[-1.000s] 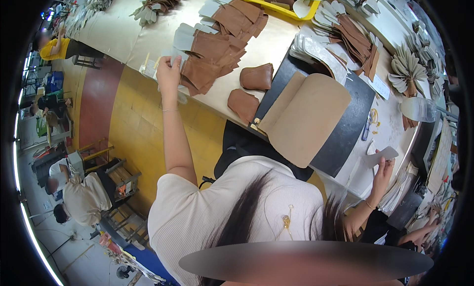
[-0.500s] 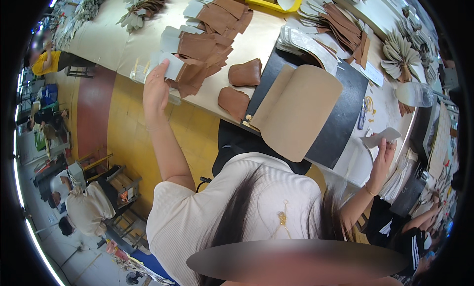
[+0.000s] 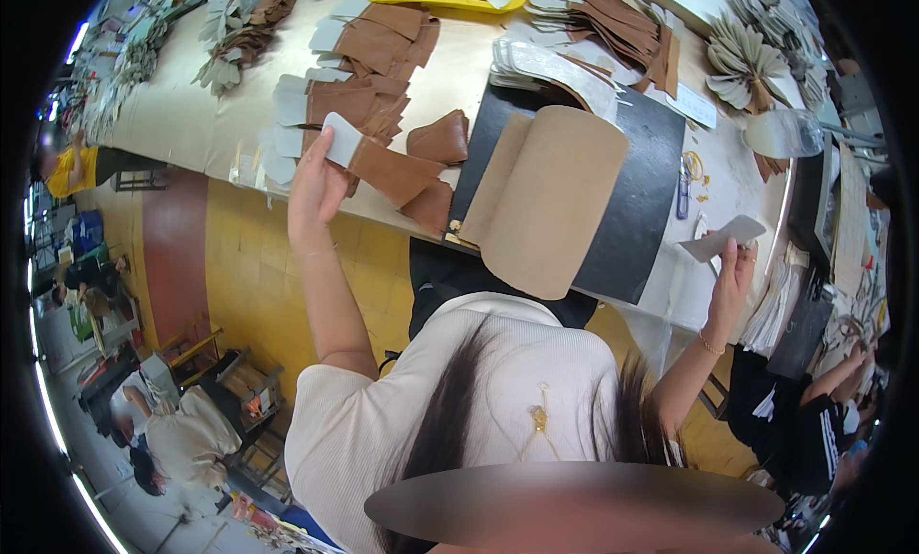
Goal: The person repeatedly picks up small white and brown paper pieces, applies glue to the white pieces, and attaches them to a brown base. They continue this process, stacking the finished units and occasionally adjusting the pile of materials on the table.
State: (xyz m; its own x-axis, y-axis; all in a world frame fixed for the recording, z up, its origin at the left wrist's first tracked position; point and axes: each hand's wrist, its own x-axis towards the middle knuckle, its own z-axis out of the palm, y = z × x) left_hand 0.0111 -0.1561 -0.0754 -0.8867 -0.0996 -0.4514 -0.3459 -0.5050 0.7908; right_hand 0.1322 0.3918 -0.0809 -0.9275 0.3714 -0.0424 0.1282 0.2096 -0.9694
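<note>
The pale table (image 3: 225, 119) carries fanned brown pieces (image 3: 356, 101), a yellow tray (image 3: 450, 6) — and a black mat (image 3: 643, 195).

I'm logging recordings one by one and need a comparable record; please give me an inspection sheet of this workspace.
Surface: pale tabletop; black mat under a curved tan sheet.
Work pieces: brown piece with a pale tip, lifted; stacks of brown pieces on the tabletop; grey strip.
Clutter: yellow tray at the far side; slim tool; yellow bands; clear plastic container.
Hands: left hand grips the brown piece by its pale end; right hand pinches the grey strip.
Cables: nothing seen for certain.
Surroundings: yellow floor with a red band; person in a beige top, lower left.
</note>
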